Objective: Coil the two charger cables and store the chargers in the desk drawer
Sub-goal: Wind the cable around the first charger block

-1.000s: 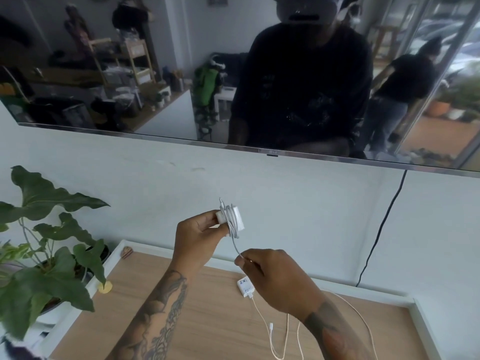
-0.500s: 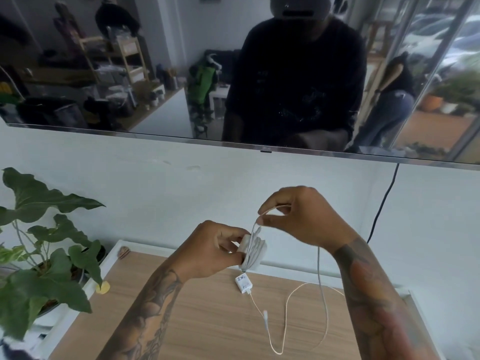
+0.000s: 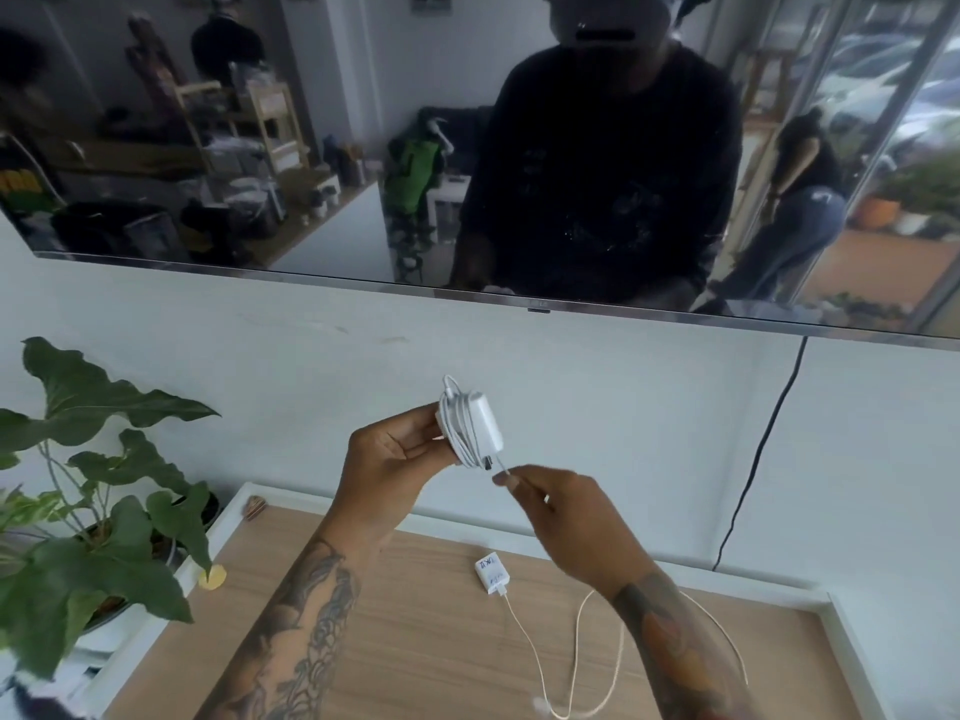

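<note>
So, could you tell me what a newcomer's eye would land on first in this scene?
Probably the white charger with its cable wound around it, held up mid-frame by the left hand while the right hand pinches the cable's end. Below, a second charger lies on the wooden desk, its cable loose.

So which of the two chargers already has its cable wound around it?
The charger held up in the left hand, cable wrapped around its body. The other charger lies on the desk, its cable trailing loose.
</note>
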